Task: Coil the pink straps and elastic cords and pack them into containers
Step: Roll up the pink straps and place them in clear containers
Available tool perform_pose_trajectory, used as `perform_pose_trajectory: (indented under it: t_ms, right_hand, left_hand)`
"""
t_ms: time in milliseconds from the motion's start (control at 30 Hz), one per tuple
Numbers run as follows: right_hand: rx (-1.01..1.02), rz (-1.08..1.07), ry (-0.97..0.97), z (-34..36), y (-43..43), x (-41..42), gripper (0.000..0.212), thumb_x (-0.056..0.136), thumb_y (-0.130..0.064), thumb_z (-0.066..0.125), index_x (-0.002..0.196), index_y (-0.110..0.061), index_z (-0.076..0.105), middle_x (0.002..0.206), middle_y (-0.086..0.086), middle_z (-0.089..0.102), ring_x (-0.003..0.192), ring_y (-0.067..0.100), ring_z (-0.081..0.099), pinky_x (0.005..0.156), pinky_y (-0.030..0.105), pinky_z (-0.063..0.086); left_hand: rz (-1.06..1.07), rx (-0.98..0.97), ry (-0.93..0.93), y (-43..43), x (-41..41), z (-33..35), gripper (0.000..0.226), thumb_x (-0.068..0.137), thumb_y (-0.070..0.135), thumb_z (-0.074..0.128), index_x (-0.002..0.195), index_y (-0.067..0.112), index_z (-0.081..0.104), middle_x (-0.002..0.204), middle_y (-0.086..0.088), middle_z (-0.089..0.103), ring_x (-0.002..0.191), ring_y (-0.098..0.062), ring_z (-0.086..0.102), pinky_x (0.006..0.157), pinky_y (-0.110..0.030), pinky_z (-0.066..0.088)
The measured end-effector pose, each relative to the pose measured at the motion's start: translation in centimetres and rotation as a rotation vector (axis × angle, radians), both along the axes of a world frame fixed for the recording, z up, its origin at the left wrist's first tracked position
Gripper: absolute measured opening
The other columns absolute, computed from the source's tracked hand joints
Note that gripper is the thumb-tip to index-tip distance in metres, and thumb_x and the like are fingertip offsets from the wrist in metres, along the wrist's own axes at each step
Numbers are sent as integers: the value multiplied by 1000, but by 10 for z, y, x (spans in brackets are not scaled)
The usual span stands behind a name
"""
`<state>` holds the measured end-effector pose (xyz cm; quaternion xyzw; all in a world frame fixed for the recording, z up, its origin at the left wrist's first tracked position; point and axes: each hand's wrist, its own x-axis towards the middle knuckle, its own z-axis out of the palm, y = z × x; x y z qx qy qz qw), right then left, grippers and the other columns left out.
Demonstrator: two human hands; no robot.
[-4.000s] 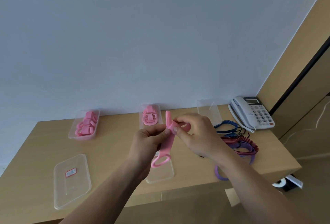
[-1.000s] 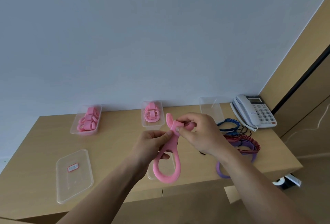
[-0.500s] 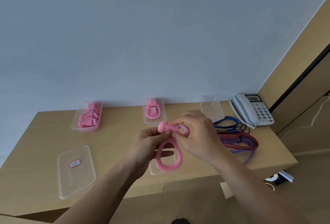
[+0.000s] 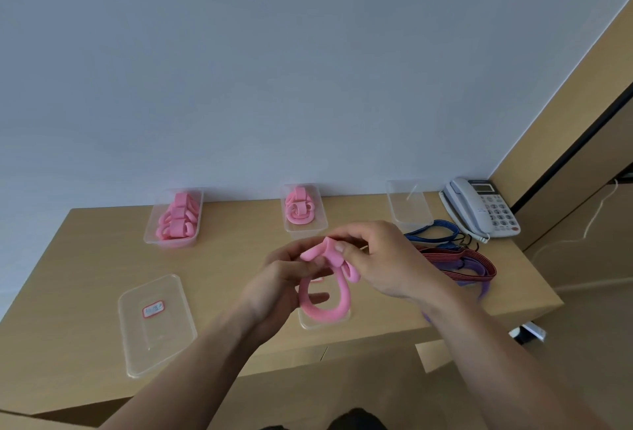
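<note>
A white telephone [image 4: 479, 210] is set on the wooden table [image 4: 85, 258], to the right of the grip and farther back. A pale blue wall [image 4: 274, 69] is seen behind the grip. A brown wooden panel [image 4: 565, 121] is seen far right.

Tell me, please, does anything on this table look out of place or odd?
Nothing is spilled or damaged. Only the elastic cords lie in a loose tangle beside the telephone, and a purple loop seems to reach the table edge.
</note>
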<state>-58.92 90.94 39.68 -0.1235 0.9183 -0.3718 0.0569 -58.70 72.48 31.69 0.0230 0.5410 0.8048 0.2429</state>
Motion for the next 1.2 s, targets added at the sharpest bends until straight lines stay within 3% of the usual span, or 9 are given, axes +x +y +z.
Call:
perform_pose_trajectory:
  t_ms: [167, 267, 433, 567, 667, 767, 933, 1067, 1200]
  right_hand:
    - [7, -54, 20, -12, -12, 4, 21, 98, -21, 63, 116, -26, 72, 104, -17, 72, 99, -3, 64, 89, 22, 52]
    - [10, -93, 47, -23, -22, 8, 24, 95, -16, 65, 116, -25, 71, 106, -15, 71, 100, 0, 63, 86, 15, 48]
    - [119, -100, 122, -41, -32, 7, 21, 89, -13, 70, 109, -18, 72, 103, -7, 69, 94, 8, 59, 76, 0, 37]
    - [155, -74, 183, -57, -34, -6, 24, 85, -10, 73, 108, -18, 72, 103, -6, 66, 92, 10, 59, 78, 7, 40]
    - [158, -13, 260, -68, -37, -22, 22, 81, -7, 74, 100, -16, 72, 100, -4, 66, 92, 15, 61, 81, 28, 50]
    - [77, 3, 337, -77, -38, -37, 27, 72, -5, 77, 97, -13, 73, 97, -4, 68, 88, 14, 65, 78, 29, 53]
    - [-19, 15, 376, -97, -31, -64, 17, 66, 0, 79, 76, -6, 67, 85, 1, 63, 73, 19, 63, 62, 39, 53]
    - [-13, 59, 335, -112, -15, -85, 21, 67, -3, 83, 82, -6, 69, 90, 2, 63, 79, 21, 63, 67, 37, 54]
    - [3, 88, 231, -126, 2, -108, 37, 61, -12, 89, 90, -7, 67, 96, 1, 61, 81, 17, 59, 69, 32, 52]
  left_hand:
    - [-77, 73, -70, -12, 6, -6, 41, 91, 20, 64, 130, 9, 67, 132, -22, 66, 112, -34, 68, 89, -55, 54]
    - [-121, 80, -130, -20, 10, -12, 41, 91, 27, 66, 130, 14, 68, 130, -20, 68, 106, -34, 68, 95, -63, 55]
    - [-152, 144, -222, -24, 11, -20, 43, 86, 14, 67, 129, 10, 69, 127, -20, 69, 103, -36, 71, 96, -61, 55]
    - [-95, 231, -333, -21, 4, -21, 45, 88, 12, 64, 130, -2, 65, 125, -25, 68, 109, -39, 68, 99, -57, 55]
    - [-19, 336, -403, -18, -9, -24, 40, 93, 12, 58, 128, -6, 65, 123, -27, 66, 112, -41, 64, 107, -59, 50]
    - [53, 374, -432, -14, -25, -25, 44, 95, 16, 60, 131, -9, 61, 122, -26, 66, 112, -41, 64, 107, -59, 49]
    - [123, 304, -486, -5, -65, -28, 45, 91, 25, 65, 123, -8, 62, 117, -28, 65, 110, -41, 64, 105, -59, 51]
    - [168, 214, -537, 8, -94, -30, 56, 86, 34, 69, 126, -5, 60, 116, -25, 58, 108, -40, 58, 107, -58, 46]
    - [180, 154, -593, 23, -115, -35, 66, 93, 40, 59, 132, -13, 56, 109, -23, 57, 96, -38, 60, 78, -44, 54]
